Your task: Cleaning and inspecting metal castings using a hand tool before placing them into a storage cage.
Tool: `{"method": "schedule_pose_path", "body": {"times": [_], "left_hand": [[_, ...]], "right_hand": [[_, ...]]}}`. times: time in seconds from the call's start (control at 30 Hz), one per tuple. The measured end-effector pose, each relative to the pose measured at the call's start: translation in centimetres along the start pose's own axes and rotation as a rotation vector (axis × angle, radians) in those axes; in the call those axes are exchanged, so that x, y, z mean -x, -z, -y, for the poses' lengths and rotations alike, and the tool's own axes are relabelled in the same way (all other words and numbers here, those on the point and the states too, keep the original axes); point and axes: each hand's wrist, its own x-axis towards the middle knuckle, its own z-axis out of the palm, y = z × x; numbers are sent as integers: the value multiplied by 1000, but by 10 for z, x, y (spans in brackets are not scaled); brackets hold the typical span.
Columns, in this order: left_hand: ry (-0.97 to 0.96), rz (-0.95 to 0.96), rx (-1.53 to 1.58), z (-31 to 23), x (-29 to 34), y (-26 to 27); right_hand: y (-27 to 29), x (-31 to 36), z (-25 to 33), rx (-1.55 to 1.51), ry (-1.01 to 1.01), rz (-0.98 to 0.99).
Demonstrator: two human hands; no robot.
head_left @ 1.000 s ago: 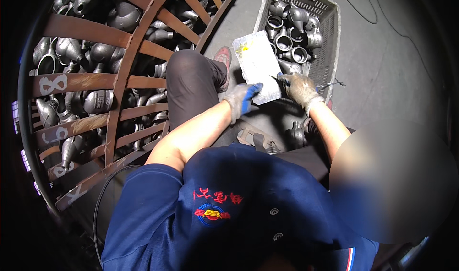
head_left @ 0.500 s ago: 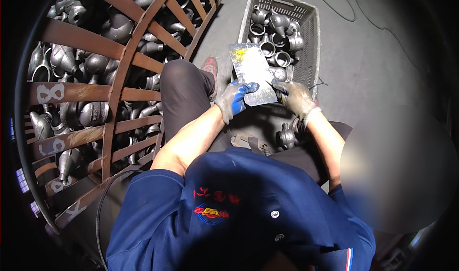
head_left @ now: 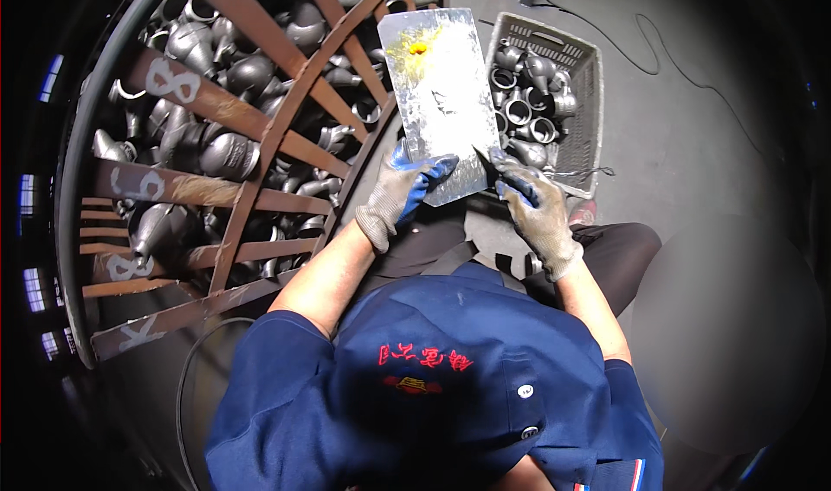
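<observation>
The plate [head_left: 446, 101] looks larger than half a second ago and now overlaps the cage [head_left: 277, 132] in view, mostly left of the crate [head_left: 585, 119]. The left hand [head_left: 398, 184] clasps its lower left edge, thumb on top. The right hand [head_left: 537, 209] half-curls by its right edge; whether it grips anything, I cannot tell.

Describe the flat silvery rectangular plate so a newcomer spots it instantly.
From the large rusty slatted metal bin at left, look right to the left hand gloved in grey and blue. It clasps the silvery rectangular plate by its lower left edge. Unlike the rounded dark metal fittings nearby, the plate is flat and smeared yellow near its top.
</observation>
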Motion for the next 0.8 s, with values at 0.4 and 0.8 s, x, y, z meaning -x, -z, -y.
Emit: {"method": "schedule_pose_path", "body": {"times": [0.4,0.8], "left_hand": [[-76,-180,-46,28,16,38],[32,-212,-48,31,15,33]], "right_hand": [[-66,-1,-6,-152,-59,19],[-73,-10,-8,-228,-122,44]]}}
